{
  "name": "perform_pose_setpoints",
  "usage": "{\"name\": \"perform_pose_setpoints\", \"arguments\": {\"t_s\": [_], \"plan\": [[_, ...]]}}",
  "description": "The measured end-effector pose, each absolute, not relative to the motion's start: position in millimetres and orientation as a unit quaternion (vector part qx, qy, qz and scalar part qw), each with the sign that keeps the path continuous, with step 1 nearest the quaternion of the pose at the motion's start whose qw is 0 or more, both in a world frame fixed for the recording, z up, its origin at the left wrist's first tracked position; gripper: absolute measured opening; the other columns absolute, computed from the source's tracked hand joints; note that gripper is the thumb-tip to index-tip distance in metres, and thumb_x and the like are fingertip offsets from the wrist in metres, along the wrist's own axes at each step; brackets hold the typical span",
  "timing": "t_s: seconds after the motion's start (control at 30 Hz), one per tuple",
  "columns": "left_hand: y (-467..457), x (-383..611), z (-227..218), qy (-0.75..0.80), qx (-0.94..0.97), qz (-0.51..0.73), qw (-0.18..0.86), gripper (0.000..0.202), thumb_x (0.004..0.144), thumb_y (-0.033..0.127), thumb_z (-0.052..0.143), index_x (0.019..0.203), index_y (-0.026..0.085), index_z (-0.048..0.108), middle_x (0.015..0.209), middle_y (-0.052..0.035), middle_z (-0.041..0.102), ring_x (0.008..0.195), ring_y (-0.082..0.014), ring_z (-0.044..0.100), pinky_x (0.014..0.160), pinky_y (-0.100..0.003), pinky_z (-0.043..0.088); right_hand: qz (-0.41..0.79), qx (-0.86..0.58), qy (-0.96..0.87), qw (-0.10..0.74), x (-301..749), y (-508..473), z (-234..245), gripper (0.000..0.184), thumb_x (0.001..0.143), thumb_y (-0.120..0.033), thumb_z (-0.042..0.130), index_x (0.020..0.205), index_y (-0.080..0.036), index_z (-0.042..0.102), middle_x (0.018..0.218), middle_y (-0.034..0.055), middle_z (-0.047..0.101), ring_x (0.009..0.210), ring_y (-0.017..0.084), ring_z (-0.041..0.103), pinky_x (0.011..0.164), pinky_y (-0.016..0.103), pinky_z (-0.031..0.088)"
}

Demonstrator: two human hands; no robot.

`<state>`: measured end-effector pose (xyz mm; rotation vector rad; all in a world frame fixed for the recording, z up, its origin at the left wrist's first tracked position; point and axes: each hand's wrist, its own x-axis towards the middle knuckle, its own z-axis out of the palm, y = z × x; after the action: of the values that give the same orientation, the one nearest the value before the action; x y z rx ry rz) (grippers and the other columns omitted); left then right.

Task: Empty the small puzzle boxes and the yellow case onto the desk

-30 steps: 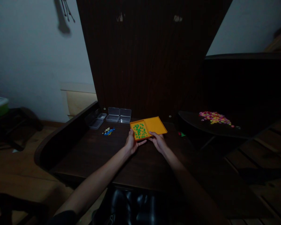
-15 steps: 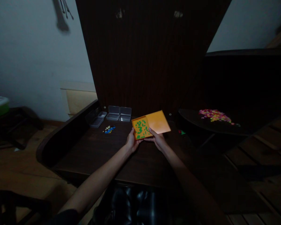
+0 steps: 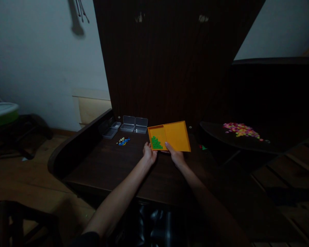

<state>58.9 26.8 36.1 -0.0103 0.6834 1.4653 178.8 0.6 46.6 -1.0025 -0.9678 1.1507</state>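
Observation:
An orange box (image 3: 177, 135) with a shallow open section on its left and a flat panel on its right is held above the dark wooden surface. Small green pieces (image 3: 156, 143) lie heaped in the near left corner of the open section. My left hand (image 3: 149, 153) supports the box at that corner, its fingers partly under it. Gripping the near edge, my right hand (image 3: 175, 154) has its thumb on top by the divider and its fingers hidden beneath. The box tilts toward me.
Clear plastic cases (image 3: 134, 128) stand with lids raised at the back left. Before them is a small pile of blue and cream pieces (image 3: 123, 141). Pink and yellow pieces (image 3: 241, 130) cover part of a dark ledge at right. A raised wooden side (image 3: 77, 137) borders the left.
The green pieces, spread over the open section before, have slid together into its near left corner. The box has tilted toward me, and the view has shifted slightly.

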Motion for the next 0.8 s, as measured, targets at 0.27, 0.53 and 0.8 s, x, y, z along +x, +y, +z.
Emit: {"name": "perform_pose_setpoints", "arguments": {"t_s": [0.27,0.53,0.8], "plan": [[29.2,62.1,37.0,0.313,-0.024,0.673,0.67,0.034,0.098,0.023,0.03,0.1,0.013,0.063,0.083,-0.0078,0.07,0.069,-0.0178,0.068,0.069,-0.028,0.057,0.412,-0.44,-0.516,0.609,172.3,-9.2,47.4,0.033,0.067,-0.036,0.077,0.098,-0.026,0.07,0.114,0.0031,0.071,0.133,0.023,0.048,0.118,0.042,0.031],[37.2,72.3,35.9,0.312,-0.053,0.695,0.646,0.033,0.095,0.016,0.031,0.096,0.015,0.064,0.07,-0.0029,0.067,0.061,-0.0146,0.066,0.068,-0.026,0.056,0.379,-0.47,-0.573,0.555,163.8,-18.5,49.5,0.02,0.076,-0.045,0.068,0.084,-0.027,0.071,0.098,0.0044,0.075,0.116,0.026,0.062,0.117,0.042,0.034],[35.9,70.9,40.2,0.297,-0.057,0.7,0.647,0.035,0.095,0.018,0.03,0.098,0.015,0.065,0.068,-0.0035,0.067,0.063,-0.0154,0.067,0.071,-0.027,0.055,0.359,-0.484,-0.589,0.539,164.7,-20.0,53.1,0.026,0.076,-0.048,0.067,0.085,-0.024,0.072,0.097,0.0051,0.075,0.113,0.027,0.063,0.117,0.04,0.033]]}}
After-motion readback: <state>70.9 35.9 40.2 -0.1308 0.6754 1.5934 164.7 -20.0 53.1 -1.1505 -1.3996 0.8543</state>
